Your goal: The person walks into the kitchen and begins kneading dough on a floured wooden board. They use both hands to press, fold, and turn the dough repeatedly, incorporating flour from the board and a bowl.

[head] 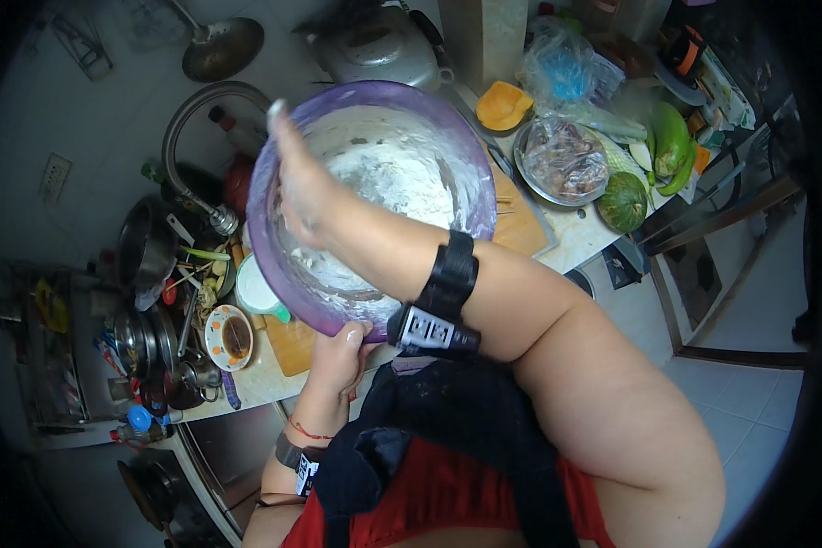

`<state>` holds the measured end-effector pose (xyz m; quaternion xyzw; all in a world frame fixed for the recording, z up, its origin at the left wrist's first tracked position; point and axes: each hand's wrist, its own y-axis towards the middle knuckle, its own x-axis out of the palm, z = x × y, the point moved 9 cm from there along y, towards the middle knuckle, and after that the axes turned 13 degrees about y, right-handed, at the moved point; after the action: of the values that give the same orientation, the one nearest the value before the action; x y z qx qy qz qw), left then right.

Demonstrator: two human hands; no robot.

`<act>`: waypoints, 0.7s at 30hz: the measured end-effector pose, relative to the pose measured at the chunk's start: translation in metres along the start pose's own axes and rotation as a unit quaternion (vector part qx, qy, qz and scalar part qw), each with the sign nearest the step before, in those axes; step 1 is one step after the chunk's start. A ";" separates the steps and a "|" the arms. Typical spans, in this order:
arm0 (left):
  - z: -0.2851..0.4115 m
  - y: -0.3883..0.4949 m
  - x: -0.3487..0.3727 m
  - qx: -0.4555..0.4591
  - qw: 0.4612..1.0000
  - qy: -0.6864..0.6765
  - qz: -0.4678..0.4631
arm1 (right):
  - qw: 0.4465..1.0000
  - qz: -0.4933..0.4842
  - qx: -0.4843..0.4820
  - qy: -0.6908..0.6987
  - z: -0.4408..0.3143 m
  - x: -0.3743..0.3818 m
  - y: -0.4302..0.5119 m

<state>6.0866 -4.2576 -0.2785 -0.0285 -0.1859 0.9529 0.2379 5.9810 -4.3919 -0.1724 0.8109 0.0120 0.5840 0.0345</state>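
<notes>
A large purple plastic basin (483, 205) is tilted in front of me, its inside coated with white flour (404, 185). My left hand (344, 346) grips the near rim, the floury thumb lying over the edge. Across the basin reaches my right forearm, hiding part of the flour. My right hand (305, 181) is at the left inner wall, blurred, with one whitened finger or thumb pointing up past the rim and the other fingers lower. No object shows in it. Contact with the wall is unclear.
Left of the basin stand a green-handled cup (255, 288), a bowl of brown sauce (236, 335) and a curved faucet (171, 147). Wooden boards (520, 216) lie beneath. To the right are a plastic-covered metal bowl (565, 161), a cut pumpkin (503, 106) and a green squash (622, 202).
</notes>
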 end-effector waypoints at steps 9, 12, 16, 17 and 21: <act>0.020 0.011 -0.020 0.053 0.998 0.034 -0.016 | 0.777 -0.258 -0.035 -0.573 0.056 0.010 -0.092; 0.044 0.009 -0.042 0.147 0.988 -0.026 0.038 | 0.686 -0.328 0.016 -0.649 0.053 -0.016 -0.116; 0.041 0.012 -0.049 0.154 0.987 -0.007 0.053 | 0.469 -0.300 0.028 -0.830 0.017 -0.056 -0.128; 0.040 0.013 -0.049 0.156 0.987 -0.004 0.048 | 0.406 -0.285 0.020 -0.868 0.005 -0.062 -0.126; 0.034 0.015 -0.051 0.130 0.991 0.010 0.039 | 0.237 -0.218 0.072 -0.944 -0.011 -0.076 -0.120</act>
<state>6.1203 -4.3051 -0.2543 -0.0145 -0.0572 0.9772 0.2039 5.9493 -4.2761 -0.2489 0.7433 0.1890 -0.6355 0.0887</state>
